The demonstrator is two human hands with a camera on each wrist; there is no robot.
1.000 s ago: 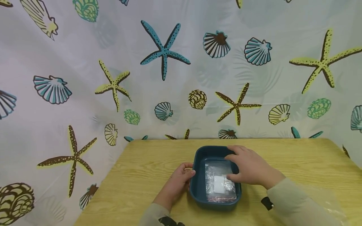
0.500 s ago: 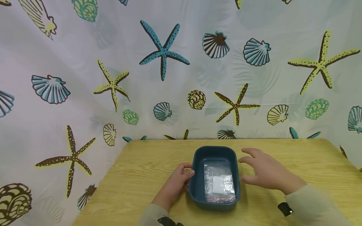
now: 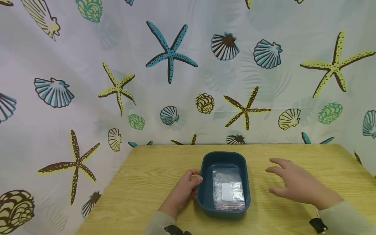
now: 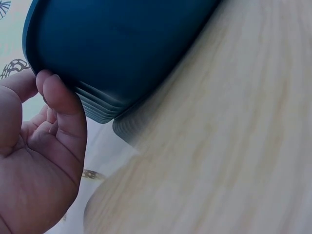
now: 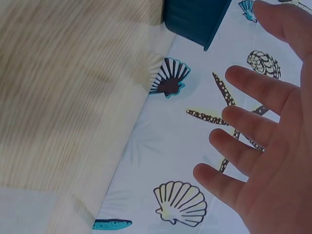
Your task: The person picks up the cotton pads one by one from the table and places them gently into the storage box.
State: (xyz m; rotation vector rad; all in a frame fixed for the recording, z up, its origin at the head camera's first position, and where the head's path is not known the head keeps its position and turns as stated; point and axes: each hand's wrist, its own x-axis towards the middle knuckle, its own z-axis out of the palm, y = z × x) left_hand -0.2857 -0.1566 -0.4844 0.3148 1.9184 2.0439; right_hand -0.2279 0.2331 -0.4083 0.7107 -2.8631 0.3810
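A dark blue plastic bin [image 3: 223,214] with rounded corners sits on the wooden table. Inside it lies a stack of clear zip-lock bags [image 3: 218,181] with reddish edges at the near end and a white rectangle [image 3: 227,192] showing on top. My left hand [image 3: 185,187] pinches the bin's left rim; in the left wrist view its thumb [image 4: 61,95] lies against the bin's wall [image 4: 122,44]. Off to the bin's right, my right hand [image 3: 298,182] hovers over the table with fingers spread and nothing in them, palm showing in the right wrist view.
The wood-grain table [image 3: 158,156] ends at the back against a white curtain [image 3: 188,91] printed with starfish and shells. Curtain also hangs along the left and right sides. A pale patch [image 5: 24,209] shows on the table in the right wrist view.
My right hand has drawn out from over the bin's right side and moved right, away from it. The left hand, bin and bags have stayed in place.
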